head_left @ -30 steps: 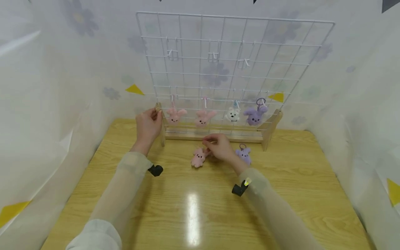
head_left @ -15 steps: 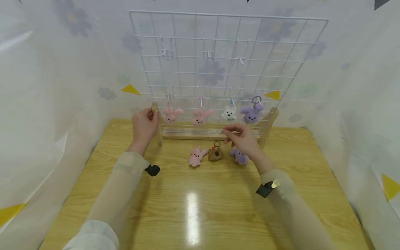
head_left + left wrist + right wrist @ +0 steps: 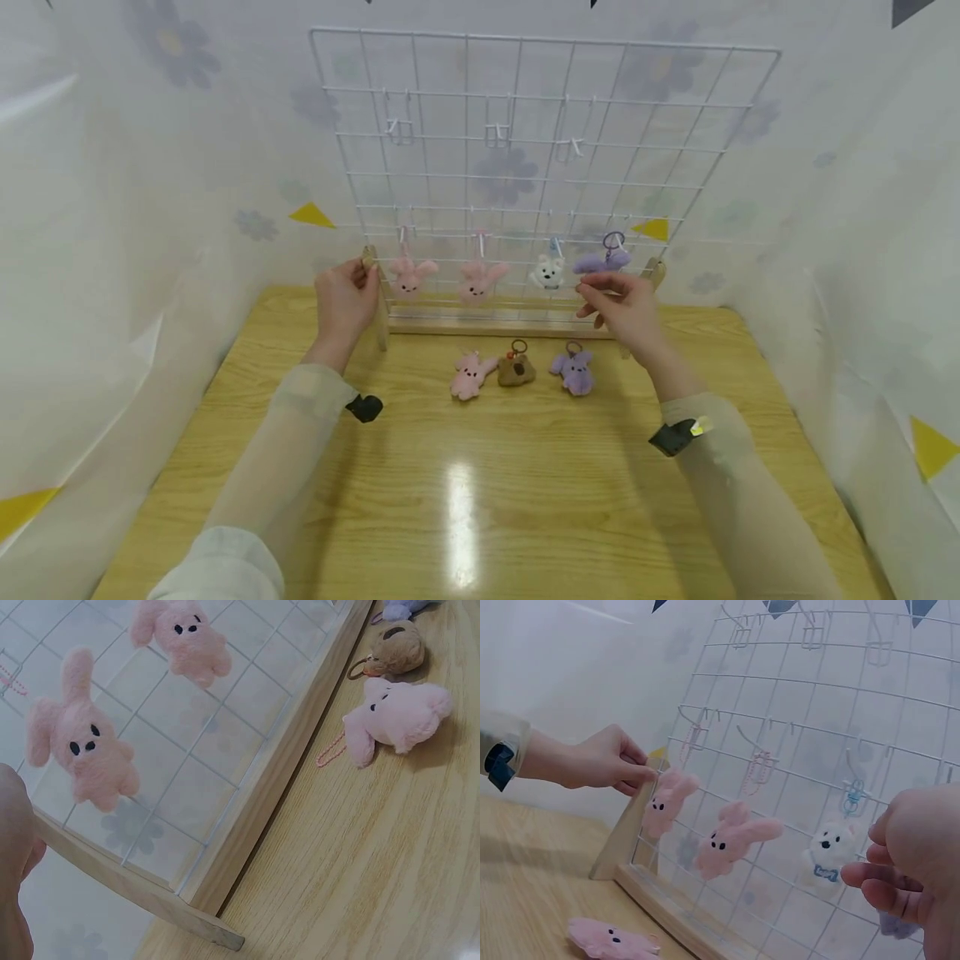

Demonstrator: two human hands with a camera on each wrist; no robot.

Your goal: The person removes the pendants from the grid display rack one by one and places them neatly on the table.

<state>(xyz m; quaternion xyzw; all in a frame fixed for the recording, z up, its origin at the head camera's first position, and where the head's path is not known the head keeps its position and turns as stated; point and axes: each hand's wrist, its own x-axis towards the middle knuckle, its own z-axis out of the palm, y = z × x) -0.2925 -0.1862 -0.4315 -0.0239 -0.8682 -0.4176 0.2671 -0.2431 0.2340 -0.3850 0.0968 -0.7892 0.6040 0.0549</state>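
Observation:
My left hand (image 3: 347,300) pinches the top of the wooden side post (image 3: 383,321) of a white wire grid rack (image 3: 551,37). In front of the rack's right side, my right hand (image 3: 624,312) is raised with loosely bent fingers and nothing in them. It covers the lower part of a hanging purple plush keychain (image 3: 602,263). Left of it hangs a white bear keychain (image 3: 829,844) with a blue bow, near the right fingertips in the right wrist view. Two pink bunny keychains (image 3: 94,746) (image 3: 191,641) hang on the left side.
On the table (image 3: 375,500), before the rack's wooden base bar (image 3: 487,327), lie a pink bunny keychain (image 3: 469,377), a brown plush keychain (image 3: 517,371) and a purple plush keychain (image 3: 576,372). Bare hooks (image 3: 497,133) sit on the upper grid. Pale sheets surround the table.
My right hand has moved from beside the pink bunny on the table rightward and up to the hanging purple plush, uncovering the brown plush. My left hand stays on the post.

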